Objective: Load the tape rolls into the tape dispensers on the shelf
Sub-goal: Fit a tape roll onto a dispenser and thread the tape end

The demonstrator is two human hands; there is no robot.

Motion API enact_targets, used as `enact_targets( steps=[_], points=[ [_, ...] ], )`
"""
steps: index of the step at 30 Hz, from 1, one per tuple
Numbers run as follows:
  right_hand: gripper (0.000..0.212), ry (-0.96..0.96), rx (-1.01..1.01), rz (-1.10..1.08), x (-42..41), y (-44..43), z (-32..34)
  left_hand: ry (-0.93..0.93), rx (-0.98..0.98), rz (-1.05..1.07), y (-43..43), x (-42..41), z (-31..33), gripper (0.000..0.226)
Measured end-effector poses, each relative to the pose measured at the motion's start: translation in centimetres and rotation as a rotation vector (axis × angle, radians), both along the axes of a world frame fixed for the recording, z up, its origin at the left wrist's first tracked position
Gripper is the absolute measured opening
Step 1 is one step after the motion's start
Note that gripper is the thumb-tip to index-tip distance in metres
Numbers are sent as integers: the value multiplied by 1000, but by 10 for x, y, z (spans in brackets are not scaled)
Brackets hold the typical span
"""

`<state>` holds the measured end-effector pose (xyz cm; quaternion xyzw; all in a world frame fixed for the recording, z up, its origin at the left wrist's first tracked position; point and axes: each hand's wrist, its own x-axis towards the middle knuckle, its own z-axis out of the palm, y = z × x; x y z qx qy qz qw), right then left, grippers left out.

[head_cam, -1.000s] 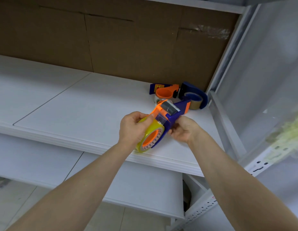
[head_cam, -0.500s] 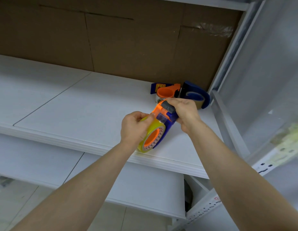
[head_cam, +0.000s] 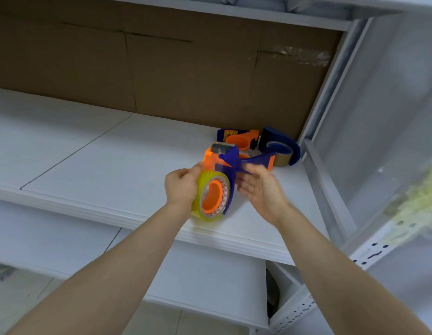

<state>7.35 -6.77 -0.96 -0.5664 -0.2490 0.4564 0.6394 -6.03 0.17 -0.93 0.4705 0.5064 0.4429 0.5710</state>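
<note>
1. Left hand (head_cam: 182, 187) grips the roll (head_cam: 202, 183), which is seated on the dispenser (head_cam: 230, 160) at the front edge of the shelf (head_cam: 113, 165).
2. Right hand (head_cam: 263, 192), fingers loosely spread, is against the dispenser's blue frame.
3. Another dispenser (head_cam: 282, 146) lies in the back right corner.

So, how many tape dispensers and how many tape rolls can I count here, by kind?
Tape dispensers: 2 (held dispenser, back dispenser)
Tape rolls: 2 (yellow roll, brown roll)
Total: 4
</note>
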Motion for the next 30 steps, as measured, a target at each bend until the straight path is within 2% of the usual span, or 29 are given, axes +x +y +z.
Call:
enact_targets(
  steps=[3,5,7,10,14,15,17,19,20,21,23,25,26,30],
  points=[
    [61,-274,-210,152,-23,-1,-17,-220,-228,80,7,-5,2,27],
    [49,-412,-208,105,-36,4,-20,-289,-312,70,8,-7,0,27],
    [37,-629,-226,12,-41,11,-18,-213,-303,18,11,-7,-1,39],
    [26,-813,-278,-25,-37,22,-12,39,-204,-98,23,-11,1,57],
    [23,-1000,-382,65,-33,41,1,188,-100,-309,41,-21,-3,58],
    [23,-1041,-393,109,-35,47,4,265,-49,-322,47,-23,-6,47],
    [33,-1053,-377,146,-34,57,7,405,48,-242,57,-27,-9,9],
    [38,-1120,-354,46,-23,64,11,418,33,-168,67,-29,-9,10],
    [33,-1248,-367,-36,-13,67,11,404,13,-156,70,-30,-7,7],
    [28,-1383,-413,-98,-1,69,11,407,11,-144,77,-29,-9,4],
    [39,-1544,-604,-52,20,73,7,424,-12,-150,86,-27,-10,12],
    [52,-1543,-715,70,29,75,1,452,-17,-166,93,-21,-13,23],
    [52,-1548,-722,97,31,77,-1,469,-24,-174,94,-19,-13,27],
    [34,-1587,-740,169,40,78,1,531,-21,-209,99,-8,-20,36]
  ],
)
